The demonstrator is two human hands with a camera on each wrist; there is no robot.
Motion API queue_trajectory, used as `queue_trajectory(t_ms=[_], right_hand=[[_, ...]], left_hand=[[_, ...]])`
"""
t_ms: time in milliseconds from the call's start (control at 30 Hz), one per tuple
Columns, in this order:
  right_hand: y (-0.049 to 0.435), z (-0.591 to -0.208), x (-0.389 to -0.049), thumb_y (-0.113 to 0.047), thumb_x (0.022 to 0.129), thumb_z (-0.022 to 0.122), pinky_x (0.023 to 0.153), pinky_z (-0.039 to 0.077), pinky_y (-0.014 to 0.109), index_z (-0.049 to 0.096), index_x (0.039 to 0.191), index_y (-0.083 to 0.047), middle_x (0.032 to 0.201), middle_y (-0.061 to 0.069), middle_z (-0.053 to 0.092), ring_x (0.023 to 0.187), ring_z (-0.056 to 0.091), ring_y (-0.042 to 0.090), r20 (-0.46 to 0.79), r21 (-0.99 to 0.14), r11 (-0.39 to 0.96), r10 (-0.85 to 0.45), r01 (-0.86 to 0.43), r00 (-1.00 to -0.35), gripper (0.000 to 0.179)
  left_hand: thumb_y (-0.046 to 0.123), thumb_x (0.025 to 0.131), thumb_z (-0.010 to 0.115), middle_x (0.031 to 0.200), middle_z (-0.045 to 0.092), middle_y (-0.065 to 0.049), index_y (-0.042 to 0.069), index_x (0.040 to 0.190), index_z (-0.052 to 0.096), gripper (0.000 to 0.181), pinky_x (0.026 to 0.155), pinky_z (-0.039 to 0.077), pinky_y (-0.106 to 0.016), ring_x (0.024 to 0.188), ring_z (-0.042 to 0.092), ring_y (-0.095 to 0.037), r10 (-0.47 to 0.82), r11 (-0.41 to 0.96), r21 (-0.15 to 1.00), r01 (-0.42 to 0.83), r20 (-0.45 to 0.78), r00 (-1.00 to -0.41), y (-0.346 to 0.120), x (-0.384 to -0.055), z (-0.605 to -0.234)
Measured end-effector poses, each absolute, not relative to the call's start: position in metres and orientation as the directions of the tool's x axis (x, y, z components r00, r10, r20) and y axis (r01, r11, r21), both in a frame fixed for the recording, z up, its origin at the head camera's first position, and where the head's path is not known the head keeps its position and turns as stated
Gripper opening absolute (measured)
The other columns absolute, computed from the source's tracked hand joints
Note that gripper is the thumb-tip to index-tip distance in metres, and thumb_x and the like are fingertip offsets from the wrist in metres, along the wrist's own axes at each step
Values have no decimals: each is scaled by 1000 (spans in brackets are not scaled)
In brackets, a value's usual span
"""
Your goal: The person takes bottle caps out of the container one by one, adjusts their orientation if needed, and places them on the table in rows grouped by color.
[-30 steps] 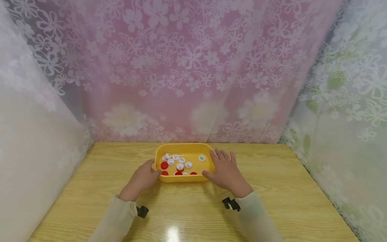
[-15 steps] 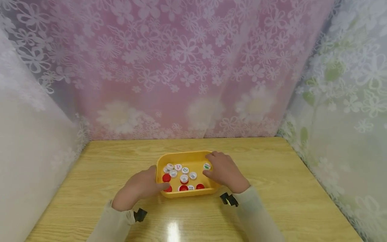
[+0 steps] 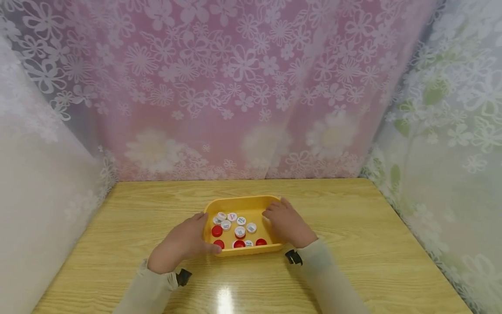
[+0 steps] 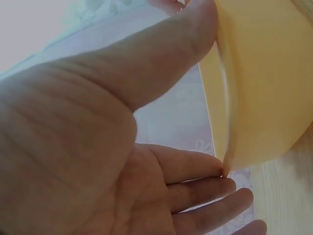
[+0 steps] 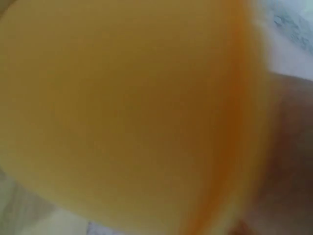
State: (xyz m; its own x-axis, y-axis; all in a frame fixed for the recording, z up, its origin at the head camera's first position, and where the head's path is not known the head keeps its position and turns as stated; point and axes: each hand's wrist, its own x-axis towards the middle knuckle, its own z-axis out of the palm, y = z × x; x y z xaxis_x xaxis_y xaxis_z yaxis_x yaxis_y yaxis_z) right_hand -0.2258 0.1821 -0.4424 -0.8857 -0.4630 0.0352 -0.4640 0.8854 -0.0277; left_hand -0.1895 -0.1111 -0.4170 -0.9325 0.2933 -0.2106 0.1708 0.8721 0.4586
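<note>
A yellow plastic tray (image 3: 235, 251) with rounded corners stands on the wooden table. Several round caps lie in its left and middle part, including a red cap (image 3: 217, 231) and a white cap with a printed face (image 3: 241, 221). My left hand (image 3: 182, 242) is at the tray's left end, its thumb over the front-left corner. In the left wrist view its fingers (image 4: 195, 193) are fairly straight, one fingertip right at the rim. My right hand (image 3: 288, 222) reaches over the right rim into the tray; I cannot tell whether it holds a cap. In the right wrist view the tray wall hides its fingertips.
The wooden table (image 3: 372, 244) stretches around the tray on all sides. A pink flowered curtain (image 3: 243, 109) closes off the back, with pale flowered cloth (image 3: 439, 174) to the right and white cloth (image 3: 47, 183) to the left.
The tray has come nearer to me. My right hand has gone from the right rim to inside the tray, and the green-and-white cap there is now hidden.
</note>
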Motion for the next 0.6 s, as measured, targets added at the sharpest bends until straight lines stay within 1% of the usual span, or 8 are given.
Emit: queue_trajectory(t_ms=[67,100,133,233,367,467,533,600], right_hand=[[181,-445,-226,-10,101,67,122,20,65,76,117,-11,122,7,71,135,52,31,62,48,876,-483,-480,-874,19],[181,-446,-226,-9,100,67,121,16,69,76,116,-12,121,6,71,139,49,31,74,74,873,-486,-481,-871,18],[180,-448,-226,-8,99,68,121,15,70,76,114,-13,120,6,71,140,48,30,77,100,872,-487,-479,-870,18],[180,-450,-225,-7,99,68,120,20,69,76,111,-15,115,4,71,131,53,29,65,100,883,-467,-459,-882,16],[179,-450,-225,-10,98,69,116,30,65,75,108,-14,104,5,68,114,60,30,20,31,914,-406,-405,-914,12],[179,-451,-227,-7,94,72,112,36,63,75,99,-14,96,4,64,105,62,30,-1,2,925,-380,-380,-925,9],[179,-452,-228,-6,93,72,111,37,62,75,92,-15,92,2,63,101,62,29,-8,8,926,-376,-376,-926,10],[179,-453,-230,-9,92,73,112,35,63,74,85,-17,88,0,61,97,62,27,-6,9,928,-373,-373,-928,11]], left_hand=[[56,75,89,162,38,-21,-2,159,34,116,114,38,-60,145,40,-44,290,878,447,172,-212,-933,-111,-189,-417],[56,75,89,162,38,-21,-1,159,34,116,114,38,-61,145,41,-44,288,880,444,170,-213,-934,-110,-189,-416],[56,75,89,162,38,-21,-2,159,35,116,114,38,-61,145,41,-44,285,882,441,168,-214,-934,-110,-188,-416],[57,75,88,162,38,-21,-1,159,35,115,114,39,-61,145,40,-45,278,887,433,161,-221,-935,-110,-188,-416],[57,76,88,163,37,-22,-2,159,36,114,114,38,-62,146,40,-45,279,888,431,161,-226,-933,-110,-188,-416],[56,76,88,163,36,-22,-2,159,35,114,114,37,-62,146,39,-45,285,886,434,165,-227,-931,-109,-189,-415],[55,76,88,163,35,-22,-2,159,35,114,115,37,-61,146,39,-44,288,883,438,166,-227,-931,-109,-189,-416],[56,76,88,163,35,-22,-2,159,34,114,115,37,-61,146,39,-44,291,881,442,169,-225,-930,-110,-189,-417]])
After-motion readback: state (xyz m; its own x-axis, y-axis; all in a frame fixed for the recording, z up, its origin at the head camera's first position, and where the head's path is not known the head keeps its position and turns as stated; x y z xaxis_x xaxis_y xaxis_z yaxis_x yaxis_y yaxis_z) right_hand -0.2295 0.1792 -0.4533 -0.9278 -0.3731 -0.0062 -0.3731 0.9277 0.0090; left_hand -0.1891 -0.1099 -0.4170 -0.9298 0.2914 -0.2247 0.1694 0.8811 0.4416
